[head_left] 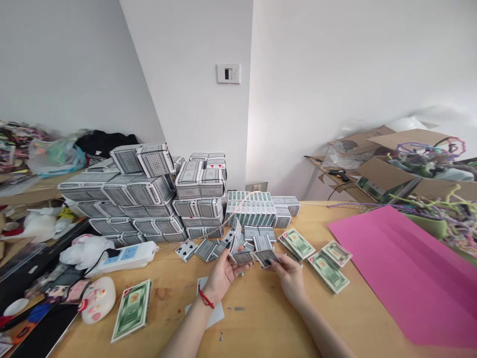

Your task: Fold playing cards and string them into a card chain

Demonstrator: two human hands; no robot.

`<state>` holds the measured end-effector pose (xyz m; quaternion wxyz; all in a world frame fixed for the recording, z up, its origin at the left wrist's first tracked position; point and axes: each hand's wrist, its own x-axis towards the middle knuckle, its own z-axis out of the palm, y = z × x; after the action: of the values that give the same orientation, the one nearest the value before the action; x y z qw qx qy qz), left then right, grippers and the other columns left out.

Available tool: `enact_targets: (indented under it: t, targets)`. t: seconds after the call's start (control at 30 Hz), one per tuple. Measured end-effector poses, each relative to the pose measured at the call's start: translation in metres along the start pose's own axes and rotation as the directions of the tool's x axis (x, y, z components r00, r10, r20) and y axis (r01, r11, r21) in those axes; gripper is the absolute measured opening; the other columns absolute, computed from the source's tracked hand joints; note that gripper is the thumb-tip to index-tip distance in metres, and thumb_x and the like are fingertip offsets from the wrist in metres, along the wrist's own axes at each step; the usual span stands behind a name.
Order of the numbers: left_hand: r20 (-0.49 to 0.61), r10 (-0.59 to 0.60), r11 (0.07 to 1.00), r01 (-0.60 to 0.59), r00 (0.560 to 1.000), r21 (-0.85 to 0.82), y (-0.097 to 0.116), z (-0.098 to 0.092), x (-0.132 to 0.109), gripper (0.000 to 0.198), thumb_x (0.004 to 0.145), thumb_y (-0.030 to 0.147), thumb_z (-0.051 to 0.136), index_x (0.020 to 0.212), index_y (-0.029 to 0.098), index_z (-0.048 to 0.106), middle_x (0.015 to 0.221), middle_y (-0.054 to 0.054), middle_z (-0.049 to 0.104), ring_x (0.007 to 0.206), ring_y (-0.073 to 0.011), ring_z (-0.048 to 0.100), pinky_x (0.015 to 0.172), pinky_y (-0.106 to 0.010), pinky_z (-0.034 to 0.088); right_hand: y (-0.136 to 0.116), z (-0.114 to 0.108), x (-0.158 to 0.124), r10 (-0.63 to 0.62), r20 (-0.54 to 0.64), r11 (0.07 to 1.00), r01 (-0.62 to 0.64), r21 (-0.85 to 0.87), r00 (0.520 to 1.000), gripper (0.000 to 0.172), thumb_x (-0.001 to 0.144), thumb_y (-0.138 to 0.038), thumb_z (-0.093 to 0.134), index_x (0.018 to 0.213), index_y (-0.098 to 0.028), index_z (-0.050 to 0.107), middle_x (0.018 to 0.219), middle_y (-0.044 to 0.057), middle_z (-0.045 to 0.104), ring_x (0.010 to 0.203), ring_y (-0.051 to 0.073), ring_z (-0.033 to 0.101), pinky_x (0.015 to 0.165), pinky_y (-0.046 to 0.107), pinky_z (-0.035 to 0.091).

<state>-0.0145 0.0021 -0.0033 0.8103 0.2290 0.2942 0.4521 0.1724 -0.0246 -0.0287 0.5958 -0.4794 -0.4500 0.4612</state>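
Note:
My left hand (223, 272), with a red string at the wrist, is closed on a small stack of grey-backed playing cards (238, 248), some of them bent upward. Just to its right, my right hand (288, 272) pinches another few cards (266, 256) over the wooden table (261, 318). Loose cards (201, 248) lie scattered just beyond the hands. Behind them stands a large pile of grey card boxes (149, 199) and a row of green-edged decks (251, 209).
Green banknote-like bundles (328, 266) lie to the right of my hands, and another one (132, 311) at the left. A pink sheet (410, 278) covers the right side. A white power strip (124, 256), toys and cardboard boxes (391, 164) crowd the edges.

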Motion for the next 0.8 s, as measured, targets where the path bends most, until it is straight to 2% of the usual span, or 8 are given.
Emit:
enact_targets:
  t: [0.17,0.3,0.4,0.53,0.67,0.8]
  targets:
    - [0.006,0.010,1.000,-0.010,1.000,-0.011,-0.001,-0.001,0.000,0.035,0.082,0.038,0.045,0.101,0.010,0.055,0.087,-0.013,0.069,0.088,-0.0242,0.063,0.075,-0.034,0.050,0.005,-0.004,0.000,-0.095,0.004,0.981,0.094,-0.169,0.995,0.027,0.071,-0.041,0.059,0.081,-0.017,0.067,0.071,0.005,0.066,0.063,0.020,0.060,0.061,0.033,0.052]
    - [0.000,0.019,1.000,-0.019,1.000,-0.003,-0.001,-0.001,0.000,0.036,0.081,0.039,0.047,0.101,0.011,0.055,0.088,-0.012,0.068,0.087,-0.0232,0.064,0.076,-0.034,0.049,0.003,-0.006,-0.001,-0.186,0.026,0.929,0.184,-0.321,0.982,0.022,0.076,-0.035,0.053,0.078,-0.017,0.066,0.067,0.004,0.065,0.062,0.019,0.060,0.060,0.029,0.050]
    - [-0.021,0.044,0.998,-0.043,0.999,0.046,-0.002,0.000,0.001,0.037,0.078,0.041,0.050,0.100,0.012,0.056,0.085,-0.011,0.069,0.084,-0.0229,0.064,0.074,-0.034,0.049,0.001,-0.007,-0.003,-0.253,0.062,0.846,0.252,-0.470,0.965,0.020,0.079,-0.030,0.050,0.077,-0.018,0.065,0.067,0.004,0.065,0.064,0.019,0.060,0.060,0.028,0.049]
    - [-0.066,0.152,0.978,-0.140,0.986,0.154,-0.007,0.000,0.002,0.044,0.071,0.043,0.057,0.102,0.012,0.055,0.076,-0.008,0.069,0.075,-0.0222,0.065,0.069,-0.033,0.049,-0.003,-0.006,-0.005,-0.361,0.119,0.705,0.354,-0.615,0.925,0.022,0.081,-0.021,0.042,0.085,-0.018,0.063,0.074,0.005,0.066,0.069,0.018,0.061,0.062,0.027,0.049]
    - [-0.066,0.228,0.956,-0.211,0.971,0.206,-0.010,0.000,0.002,0.051,0.071,0.043,0.057,0.111,0.012,0.050,0.074,-0.006,0.067,0.068,-0.0208,0.064,0.064,-0.032,0.048,-0.006,-0.004,-0.007,-0.419,0.230,0.581,0.454,-0.676,0.879,0.031,0.078,-0.010,0.035,0.090,-0.019,0.062,0.082,0.006,0.066,0.076,0.018,0.061,0.065,0.027,0.049]
    - [-0.056,0.253,0.948,-0.236,0.966,0.214,-0.011,0.001,0.001,0.049,0.072,0.044,0.054,0.110,0.012,0.051,0.072,-0.005,0.065,0.065,-0.0195,0.062,0.061,-0.030,0.045,-0.006,-0.004,-0.008,-0.434,0.321,0.466,0.514,-0.720,0.842,0.038,0.072,-0.002,0.034,0.094,-0.020,0.060,0.079,0.005,0.066,0.073,0.017,0.061,0.062,0.026,0.048]
